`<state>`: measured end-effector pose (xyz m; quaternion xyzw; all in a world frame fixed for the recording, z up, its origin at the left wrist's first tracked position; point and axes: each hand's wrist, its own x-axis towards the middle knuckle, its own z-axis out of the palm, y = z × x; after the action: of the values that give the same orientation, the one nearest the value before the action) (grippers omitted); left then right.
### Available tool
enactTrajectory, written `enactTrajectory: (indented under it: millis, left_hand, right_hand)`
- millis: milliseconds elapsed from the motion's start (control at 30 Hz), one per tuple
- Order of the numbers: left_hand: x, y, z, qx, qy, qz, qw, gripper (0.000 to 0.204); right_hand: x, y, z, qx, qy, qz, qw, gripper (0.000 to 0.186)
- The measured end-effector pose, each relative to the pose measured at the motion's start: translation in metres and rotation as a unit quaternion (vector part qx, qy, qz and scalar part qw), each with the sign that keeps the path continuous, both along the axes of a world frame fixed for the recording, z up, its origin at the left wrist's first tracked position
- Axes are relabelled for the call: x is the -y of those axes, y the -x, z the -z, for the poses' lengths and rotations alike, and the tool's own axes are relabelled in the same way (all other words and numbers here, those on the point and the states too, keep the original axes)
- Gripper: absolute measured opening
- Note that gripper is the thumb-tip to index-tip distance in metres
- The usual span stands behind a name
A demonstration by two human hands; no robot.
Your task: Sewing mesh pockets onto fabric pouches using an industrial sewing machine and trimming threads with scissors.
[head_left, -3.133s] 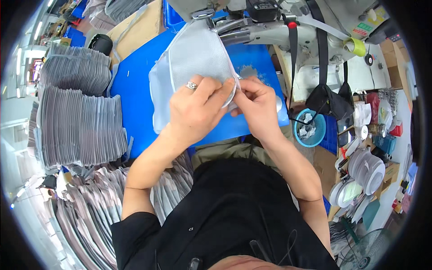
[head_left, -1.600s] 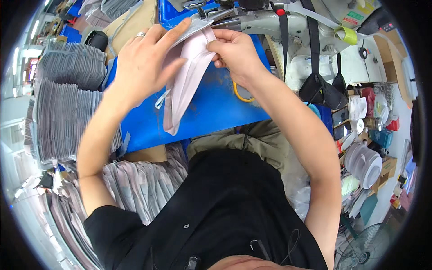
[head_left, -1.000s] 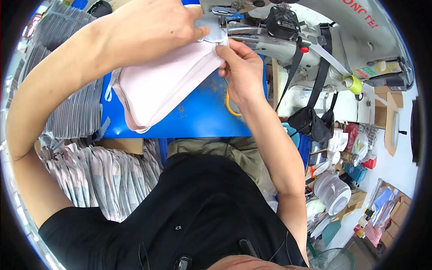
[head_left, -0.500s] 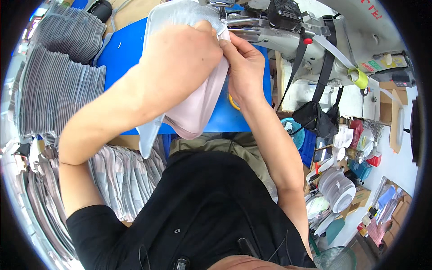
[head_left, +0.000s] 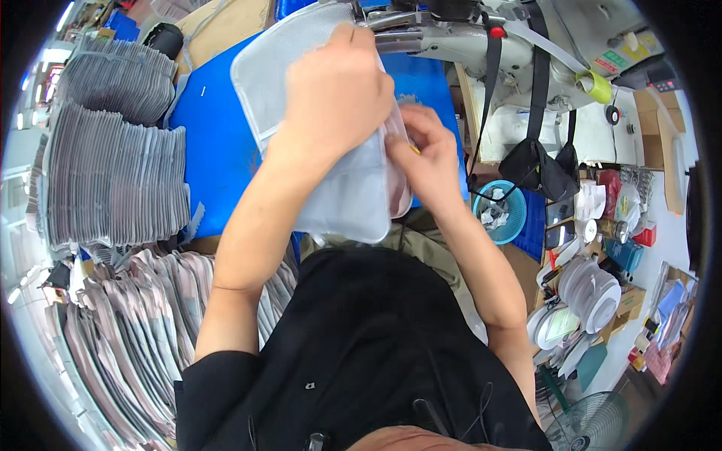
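A flat fabric piece, with pale grey mesh (head_left: 265, 79) and a smooth greyish-white panel (head_left: 342, 197), lies over the blue work surface and hangs past its front edge. A strip of pink shows along its right side. My left hand (head_left: 338, 94) is closed on the upper part of the piece, its fingers curled and slightly blurred. At the right edge, my right hand (head_left: 429, 154) pinches the piece between thumb and fingers. A small yellow part (head_left: 414, 149) shows by the right thumb; most of it is hidden. Just beyond my hands is the sewing machine (head_left: 451, 45).
Tall stacks of grey fabric pieces (head_left: 116, 177) stand on the left of the blue surface (head_left: 214, 143). More pieces (head_left: 139, 323) hang in rows at lower left. A turquoise basket (head_left: 502, 214) holds scraps at right. Black straps with a pouch (head_left: 530, 169) hang from the machine.
The fabric piece has turned, showing its greyish-white panel where pink faced up. My left forearm has swung right and both hands have moved slightly nearer, away from the machine's needle area.
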<state>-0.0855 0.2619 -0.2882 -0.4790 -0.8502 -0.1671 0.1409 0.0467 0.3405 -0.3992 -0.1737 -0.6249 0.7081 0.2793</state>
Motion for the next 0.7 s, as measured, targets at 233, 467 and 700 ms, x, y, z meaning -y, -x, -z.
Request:
enactTrajectory:
  millis: [233, 467, 700]
  left_hand:
    - [0.104, -0.091, 0.051, 0.103, -0.048, 0.161, 0.980, 0.076]
    - [0.086, -0.084, 0.037, 0.015, -0.143, 0.236, 0.961, 0.037]
    - [0.068, -0.049, 0.010, -0.027, -0.085, 0.259, 0.962, 0.036]
  right_hand:
    - [0.027, -0.067, -0.019, 0.123, -0.009, -0.017, 0.992, 0.025]
    - [0.039, -0.071, -0.031, 0.076, 0.153, -0.023, 0.985, 0.021]
    - [0.031, -0.032, -0.032, 0.010, 0.208, -0.036, 0.977, 0.021]
